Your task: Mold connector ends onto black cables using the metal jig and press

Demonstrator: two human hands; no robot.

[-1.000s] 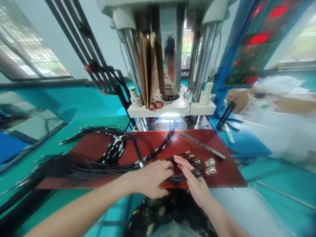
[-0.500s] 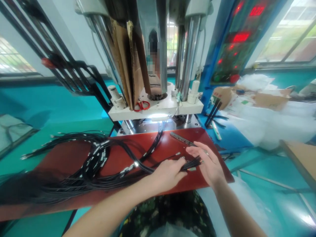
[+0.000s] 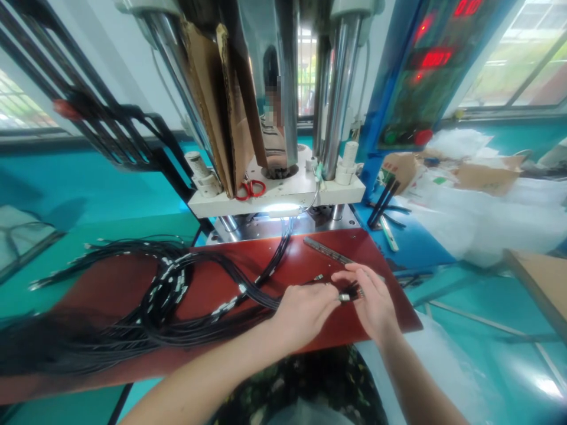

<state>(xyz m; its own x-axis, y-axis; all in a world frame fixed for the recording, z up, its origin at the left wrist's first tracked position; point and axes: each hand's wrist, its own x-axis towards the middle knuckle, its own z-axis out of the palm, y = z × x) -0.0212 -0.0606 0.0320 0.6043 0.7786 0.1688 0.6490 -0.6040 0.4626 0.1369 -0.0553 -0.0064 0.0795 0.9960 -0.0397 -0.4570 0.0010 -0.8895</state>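
Note:
Black cables (image 3: 254, 286) run in a looped bundle across the reddish-brown board (image 3: 349, 330) to my two hands. My left hand (image 3: 305, 310) is closed around the bundle near its connector ends. Small metal connectors (image 3: 344, 297) stick out past its fingers. Just right of them, my right hand (image 3: 374, 298) curls its fingers around the cable tips; part of its grip is hidden. Behind my right hand a dark metal bar (image 3: 325, 250) with notches lies slantwise on the board. Another group of cables (image 3: 280, 251) leads up under the press.
The white press plate (image 3: 283, 198) stands behind the board, with red-handled scissors (image 3: 251, 189) and cardboard (image 3: 221, 118) on it. A blue control box (image 3: 411, 77) with red digits rises at right, near white bags (image 3: 487, 218). A green-handled knife (image 3: 390, 236) lies on the blue surface.
My left hand has moved slightly right along the cables, closer to the connectors. My right hand's fingers have curled in nearer to the tips. The view has shifted a little.

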